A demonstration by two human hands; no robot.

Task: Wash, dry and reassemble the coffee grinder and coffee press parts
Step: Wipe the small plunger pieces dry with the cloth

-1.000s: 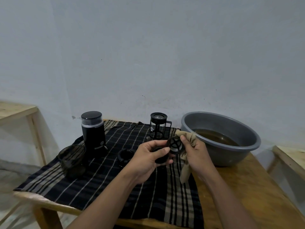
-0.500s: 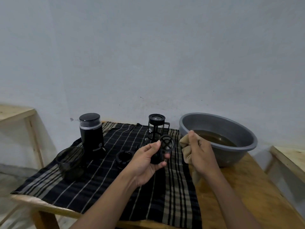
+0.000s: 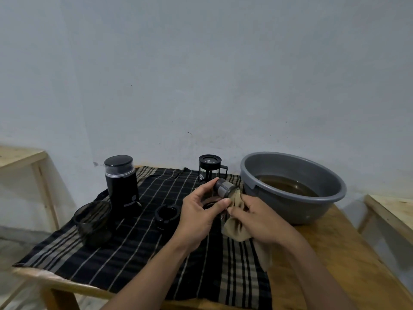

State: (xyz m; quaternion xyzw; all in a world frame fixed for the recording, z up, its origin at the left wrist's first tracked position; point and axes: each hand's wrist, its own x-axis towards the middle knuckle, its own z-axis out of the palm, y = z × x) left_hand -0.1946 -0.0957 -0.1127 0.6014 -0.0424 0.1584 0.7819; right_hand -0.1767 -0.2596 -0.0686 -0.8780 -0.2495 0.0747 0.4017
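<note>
Both forearms rise from the bottom edge over a dark striped cloth (image 3: 134, 253) spread on the wooden table (image 3: 335, 253). The right hand (image 3: 257, 218) is closed around a bunched tan rag (image 3: 237, 229), pressing it against the lower edge of the mesh filter (image 3: 223, 187). The left hand (image 3: 199, 211) pinches this filter between thumb and fingertips above the cloth. It is a short round piece with grey gridded mesh, tilted; its far side is hidden by the rag. A dark curved part below it is too covered to identify. Further left lie a black ring (image 3: 167, 214) and a smoky cup (image 3: 92, 220). Behind stand the black coffee grinder (image 3: 121, 182), the coffee press (image 3: 209, 167), and a grey basin (image 3: 292, 198) of brownish water.
</note>
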